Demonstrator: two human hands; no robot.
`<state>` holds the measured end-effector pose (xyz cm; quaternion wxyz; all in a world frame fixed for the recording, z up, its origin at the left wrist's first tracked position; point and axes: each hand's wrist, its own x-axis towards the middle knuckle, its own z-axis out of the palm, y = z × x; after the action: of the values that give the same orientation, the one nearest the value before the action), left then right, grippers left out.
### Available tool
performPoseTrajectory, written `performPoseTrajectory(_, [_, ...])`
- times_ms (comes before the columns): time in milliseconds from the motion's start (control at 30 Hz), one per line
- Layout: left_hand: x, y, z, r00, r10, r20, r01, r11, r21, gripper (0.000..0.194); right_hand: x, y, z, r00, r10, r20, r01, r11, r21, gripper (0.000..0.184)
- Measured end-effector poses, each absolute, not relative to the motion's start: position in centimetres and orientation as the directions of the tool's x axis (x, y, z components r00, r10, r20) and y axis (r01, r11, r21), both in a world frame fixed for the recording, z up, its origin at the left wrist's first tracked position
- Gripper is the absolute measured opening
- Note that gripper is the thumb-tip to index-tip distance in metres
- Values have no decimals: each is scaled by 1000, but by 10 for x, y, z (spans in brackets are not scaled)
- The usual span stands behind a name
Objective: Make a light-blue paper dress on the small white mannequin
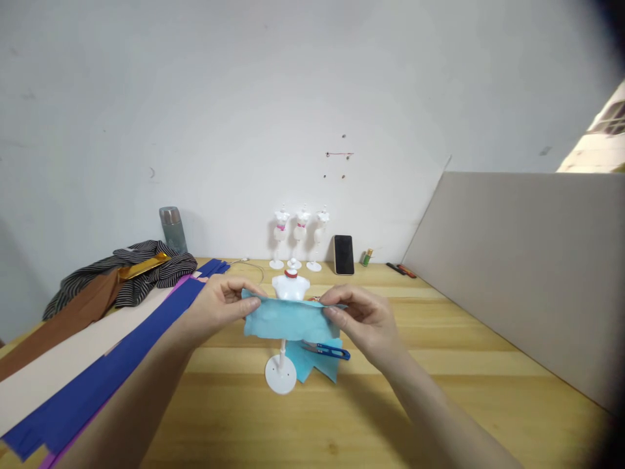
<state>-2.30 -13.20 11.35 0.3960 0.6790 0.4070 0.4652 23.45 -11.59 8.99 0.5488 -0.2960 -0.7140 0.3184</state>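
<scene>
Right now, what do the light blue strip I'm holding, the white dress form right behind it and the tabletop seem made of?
Light blue strip: probably matte fabric, softly creased. White dress form: likely hard plastic, smooth and moulded-looking. Tabletop: wood or wood-look laminate, faintly satin, showing grain and a knot.

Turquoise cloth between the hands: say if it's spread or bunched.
Spread: the left hand and right hand pinch opposite ends of the turquoise cloth, holding it wide before the nearest mannequin.

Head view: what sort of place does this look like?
Probably a small sewing or craft workspace: miniature dress forms stand at the back of the wooden table, long fabric strips lie at the left, and the left hand and right hand hold turquoise cloth.
</scene>
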Motion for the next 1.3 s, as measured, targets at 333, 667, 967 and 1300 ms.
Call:
performPoseTrajectory(333, [-8, -133, 112, 312, 887, 340, 75, -380, 922, 22, 220, -114, 88, -201, 750, 630, -47, 635, -771, 11])
performPoseTrajectory(667, [-1, -126, 100, 199, 901, 384, -31, -386, 922, 34, 210, -115, 88, -129, 801, 584, -83, 579, -811, 12])
performPoseTrajectory(967, [-6, -118, 97, 214, 864, 456, -93, -446, 890, 32, 209, -114, 84, -73, 745, 663, -15, 664, -747, 11])
performPoseTrajectory(1300, [-10, -115, 89, 226, 820, 527, -70, -525, 848, 21, 220, -107, 65, -121, 406, 906, 163, 908, -386, 22])
